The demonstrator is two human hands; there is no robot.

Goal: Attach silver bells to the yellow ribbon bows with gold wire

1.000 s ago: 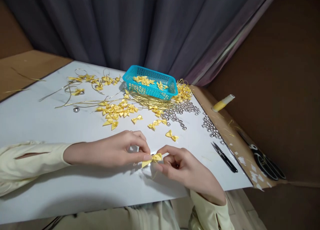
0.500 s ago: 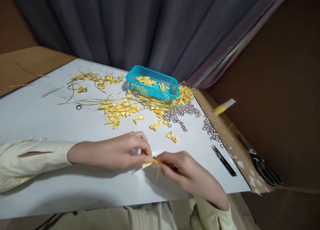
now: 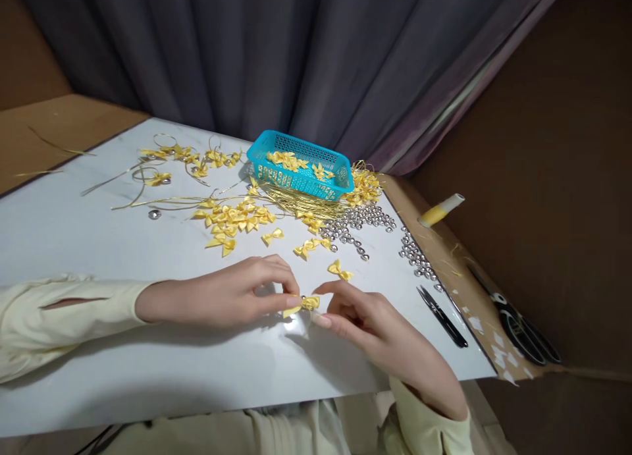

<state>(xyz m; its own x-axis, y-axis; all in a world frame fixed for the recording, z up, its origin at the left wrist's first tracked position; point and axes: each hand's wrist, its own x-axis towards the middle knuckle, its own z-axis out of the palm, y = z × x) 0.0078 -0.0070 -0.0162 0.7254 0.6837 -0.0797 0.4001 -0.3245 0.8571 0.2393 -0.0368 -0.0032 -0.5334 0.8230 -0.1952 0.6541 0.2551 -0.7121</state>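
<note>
Between thumb and fingers my left hand (image 3: 247,290) pinches a small yellow ribbon bow (image 3: 309,303), just above the white table. A tiny silver bead shows at the bow's middle, and a thin cord seems to hang below it. Just right of the bow, my right hand (image 3: 363,313) has its thumb and forefinger parted, with nothing seen between them. A single loose bow (image 3: 340,270) lies beyond my right hand. Farther off is a pile of yellow bows (image 3: 237,216).
A turquoise basket (image 3: 299,180) holding bows stands at the back, with gold cords (image 3: 306,203) before it. Silver beads (image 3: 363,221) are scattered to the right. Thread snips (image 3: 444,320) lie near the right edge; scissors (image 3: 523,330) and a yellow-white tube (image 3: 442,211) are beyond it.
My right thumb and forefinger have let go of the bow and moved apart, slightly to the right. The left hand still pinches the bow, which now shows more fully.
</note>
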